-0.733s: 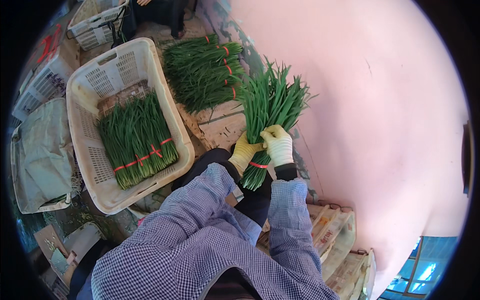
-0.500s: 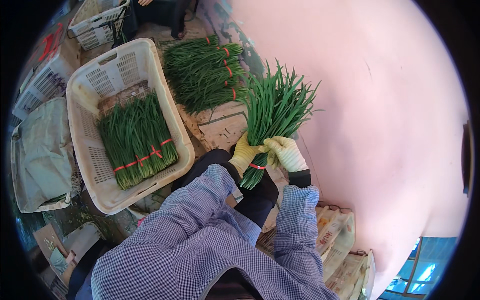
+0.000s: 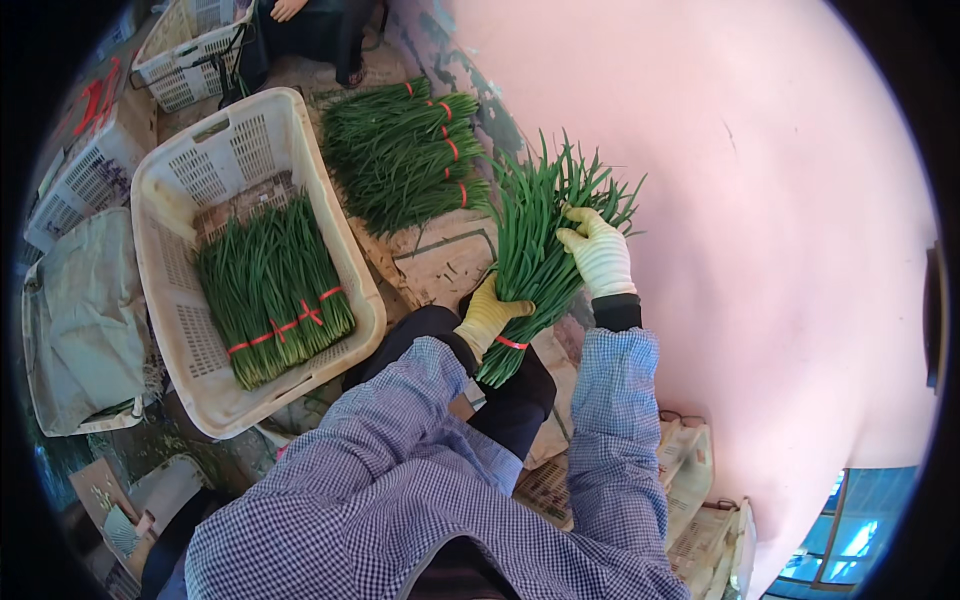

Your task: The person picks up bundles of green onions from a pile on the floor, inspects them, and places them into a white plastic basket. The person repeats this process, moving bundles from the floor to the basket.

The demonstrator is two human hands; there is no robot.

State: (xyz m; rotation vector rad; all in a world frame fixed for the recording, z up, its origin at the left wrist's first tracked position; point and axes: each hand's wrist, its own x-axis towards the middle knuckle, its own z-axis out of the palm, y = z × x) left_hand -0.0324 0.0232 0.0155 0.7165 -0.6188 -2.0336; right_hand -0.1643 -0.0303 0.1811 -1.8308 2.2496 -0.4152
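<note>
A bundle of green chives [image 3: 525, 230] slants up and away in front of me, bound near its cut ends by a red band [image 3: 512, 343]. My left hand [image 3: 492, 312], in a yellowish glove, is closed around its lower part, just above the band. Higher on the bundle, my right hand [image 3: 598, 250], in a white and yellow glove, has thumb and fingertips pinched together on the leaves. To the left, a whitish plastic crate [image 3: 165, 265] holds several banded chive bundles [image 3: 275, 280] side by side.
More banded chive bundles [image 3: 395, 150] lie on the floor ahead, beside the pink wall [image 3: 760, 250]. Another person's hand [image 3: 288, 8] shows at the top, near a further crate [image 3: 190, 60]. A cloth-covered crate [image 3: 90, 310] stands far left; stacked crates [image 3: 690, 490] are at lower right.
My right hand has moved from beside my left hand up and right into the leaves. My left hand keeps hold of the bundle.
</note>
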